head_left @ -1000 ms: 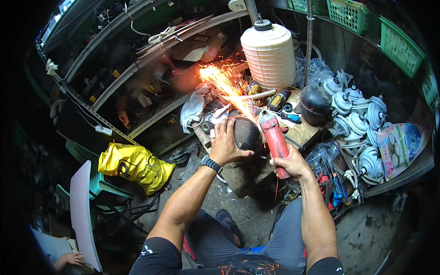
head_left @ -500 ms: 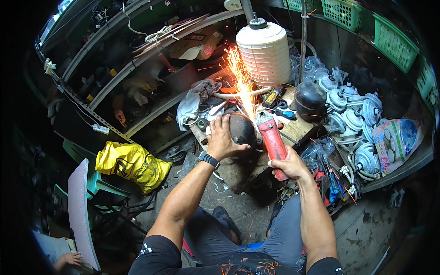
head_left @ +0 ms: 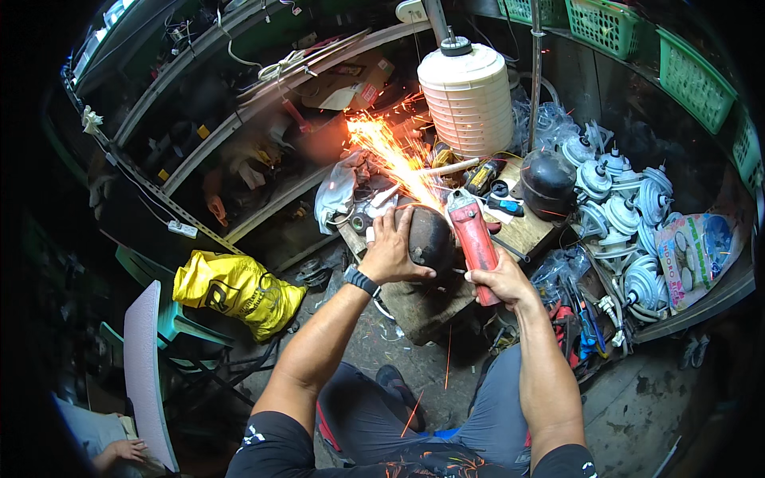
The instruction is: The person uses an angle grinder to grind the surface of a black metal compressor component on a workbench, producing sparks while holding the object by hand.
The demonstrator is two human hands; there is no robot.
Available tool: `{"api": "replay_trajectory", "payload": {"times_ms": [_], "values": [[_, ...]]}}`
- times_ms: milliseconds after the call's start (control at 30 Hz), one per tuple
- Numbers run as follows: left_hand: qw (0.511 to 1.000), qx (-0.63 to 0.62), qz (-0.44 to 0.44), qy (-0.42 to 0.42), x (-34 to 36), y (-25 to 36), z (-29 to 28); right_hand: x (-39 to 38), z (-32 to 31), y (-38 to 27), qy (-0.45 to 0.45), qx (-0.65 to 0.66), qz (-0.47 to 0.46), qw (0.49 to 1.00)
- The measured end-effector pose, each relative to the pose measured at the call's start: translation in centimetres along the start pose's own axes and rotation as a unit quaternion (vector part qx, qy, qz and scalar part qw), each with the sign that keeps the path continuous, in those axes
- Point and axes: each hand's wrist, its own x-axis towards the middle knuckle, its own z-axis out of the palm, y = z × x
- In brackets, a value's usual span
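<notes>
With my left hand (head_left: 393, 251) I grip a dark, round-topped metal vessel (head_left: 433, 239), fingers spread over its left side and thumb near its front; a wristwatch is on that wrist. My right hand (head_left: 498, 279) is closed round a red angle grinder (head_left: 476, 241), whose head meets the vessel's upper right side. Bright orange sparks (head_left: 390, 151) spray up and left from the contact, hiding the cutting edge. The vessel stands on a worn wooden board (head_left: 523, 232), near a yellow drill (head_left: 483, 177) and a second dark rounded vessel (head_left: 547, 182).
A white ribbed tank (head_left: 462, 99) stands behind. White insulators (head_left: 625, 211) and tools are piled right, below green baskets (head_left: 697, 80). Metal shelving (head_left: 199, 147) fills the back left. A yellow sack (head_left: 247, 295) and chair (head_left: 143, 366) are left; another person's hand (head_left: 127, 450) shows lower left.
The spark spray, narrower and more upright half a second ago, again fans widely up and left. Both hands keep nearly the same hold; the whole view shifts slightly.
</notes>
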Motion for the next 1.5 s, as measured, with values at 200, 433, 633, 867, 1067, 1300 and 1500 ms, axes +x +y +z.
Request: {"api": "replay_trajectory", "payload": {"times_ms": [200,433,633,867,1067,1300,1500], "values": [[0.997,-0.046,0.062,0.006,0.5,-1.5,-0.7,-1.3,-0.2,-0.7,-0.009,0.009,0.009,1.0],[0.994,-0.069,0.071,0.033,0.8,-1.4,0.1,-3.4,-0.7,-0.6,0.012,0.008,0.04,0.999],[0.997,-0.069,0.032,0.035,0.4,-0.8,0.1,-4.4,-0.3,-0.4,0.018,-0.004,0.052,0.998],[0.998,-0.048,-0.004,0.051,-0.1,0.5,0.2,-4.0,-0.4,-0.9,0.017,-0.009,0.058,0.998],[0.998,-0.027,-0.013,0.052,-0.2,1.5,-0.2,-2.0,-1.1,-0.3,0.004,-0.005,0.024,1.0],[0.998,-0.037,-0.012,0.053,-0.2,1.3,0.0,0.0,-0.8,0.4,-0.018,0.008,-0.014,1.0],[0.996,-0.03,-0.061,0.049,-0.5,2.3,-0.5,-1.4,-0.7,-0.3,-0.015,0.01,0.022,1.0]]}}
